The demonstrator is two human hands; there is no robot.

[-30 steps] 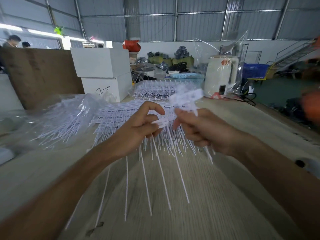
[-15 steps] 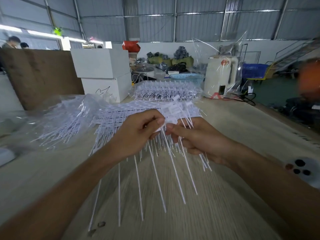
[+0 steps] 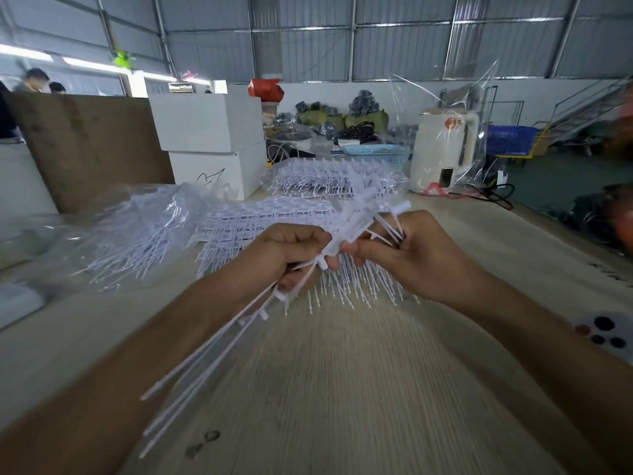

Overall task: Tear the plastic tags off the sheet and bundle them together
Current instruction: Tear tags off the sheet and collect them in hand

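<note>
My left hand (image 3: 284, 255) grips a few white plastic tags (image 3: 219, 351) whose long tails slant down to the left over the table. My right hand (image 3: 407, 255) holds a small bundle of torn-off tags (image 3: 370, 214), heads pointing up and to the right. Thumbs and fingertips of both hands meet at the tag heads in the middle. Behind the hands lies a flat sheet of joined white tags (image 3: 246, 224), its tails pointing toward me.
A wooden table (image 3: 342, 371) carries a clear bag of loose tags (image 3: 137, 234) at left, another stack of tag sheets (image 3: 329, 176) behind, white boxes (image 3: 209, 138), a white kettle in plastic (image 3: 442, 152). A round white object with dark dots (image 3: 606, 334) sits at right.
The tags in my left hand have swung from hanging straight down to slanting down-left. My right hand's bundle has tilted up to the right. Both hands stay close together.
</note>
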